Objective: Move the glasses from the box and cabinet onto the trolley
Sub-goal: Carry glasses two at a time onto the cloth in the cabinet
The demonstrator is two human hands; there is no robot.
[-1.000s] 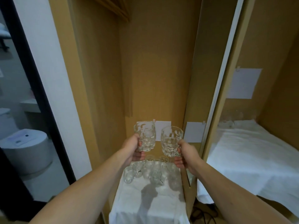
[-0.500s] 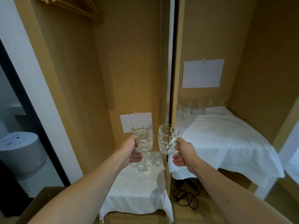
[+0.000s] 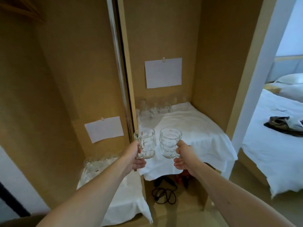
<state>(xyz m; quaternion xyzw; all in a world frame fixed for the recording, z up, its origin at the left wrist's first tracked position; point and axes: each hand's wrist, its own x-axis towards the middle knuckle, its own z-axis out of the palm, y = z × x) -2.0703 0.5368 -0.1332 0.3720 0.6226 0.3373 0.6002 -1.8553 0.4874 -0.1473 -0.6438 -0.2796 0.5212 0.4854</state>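
Note:
My left hand [image 3: 136, 157] grips the handle of a clear dimpled glass mug [image 3: 146, 143], held upright in the air. My right hand [image 3: 184, 157] grips the handle of a second, matching mug [image 3: 169, 142] just to its right. Both mugs hang in front of a white-cloth-covered surface [image 3: 196, 133] in the right compartment, which carries several more glasses [image 3: 154, 108] at its back left. Lower left, another cloth-covered surface [image 3: 129, 197] holds several blurred glasses [image 3: 96, 163], partly hidden by my left forearm.
A vertical wooden divider with a metal strip [image 3: 124, 95] separates the two compartments. White paper sheets [image 3: 163, 72] hang on the back walls. A black cable [image 3: 164, 194] lies on the floor below. A bed with white sheets [image 3: 275, 136] stands at the right.
My view has swung to the right, from the left compartment toward the right one. Both hands have carried the mugs along, now in front of the right cloth-covered surface.

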